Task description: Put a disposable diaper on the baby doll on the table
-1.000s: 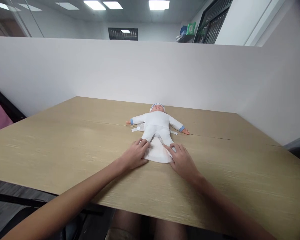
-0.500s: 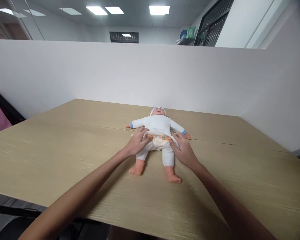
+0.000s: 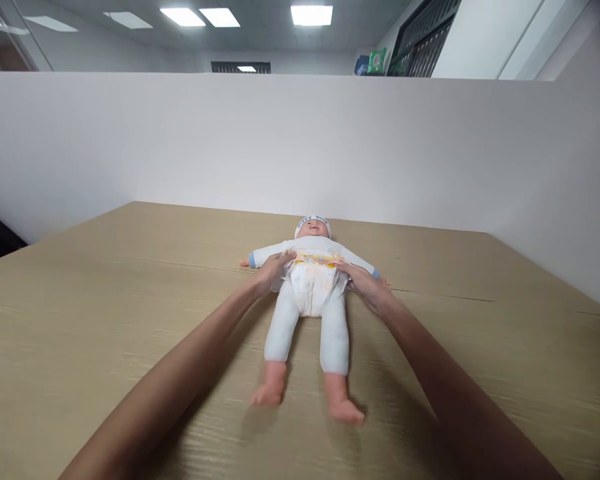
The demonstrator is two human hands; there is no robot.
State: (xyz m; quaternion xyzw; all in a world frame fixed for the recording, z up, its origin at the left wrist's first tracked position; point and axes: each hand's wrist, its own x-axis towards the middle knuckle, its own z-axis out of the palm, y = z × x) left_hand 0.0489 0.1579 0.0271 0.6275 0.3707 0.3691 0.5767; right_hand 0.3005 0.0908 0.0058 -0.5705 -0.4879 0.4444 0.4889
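Nearest lie the two bare feet (image 3: 271, 390) of a baby doll (image 3: 284, 327), toes toward the person, legs slightly apart on the table (image 3: 130, 300). The doll is on its back in white clothes, and a white diaper (image 3: 313, 287) passes between its legs and covers the lower belly. The left hand (image 3: 276, 268) is at one upper side of the diaper's front, fingers close together and reaching to the patterned band (image 3: 316, 260); the right hand (image 3: 363, 280) is at the opposite side, fingertips at the band's end. Whether either one pinches the edge or only presses on it, I cannot tell.

The step appears to be settling the front panel; it is best done with an equal, gentle pull on both sides, the band level and centred, and the loose edges by the legs smoothed outward rather than folded under. Too much pull from one hand would probably skew it.

The table is broad, wood-coloured and faintly streaked, crossed by a thin seam. Behind the doll's head rises a plain white partition (image 3: 280, 140); over it show a green packet (image 3: 377, 61), a barred window (image 3: 423, 40) and bright ceiling lights (image 3: 311, 15).
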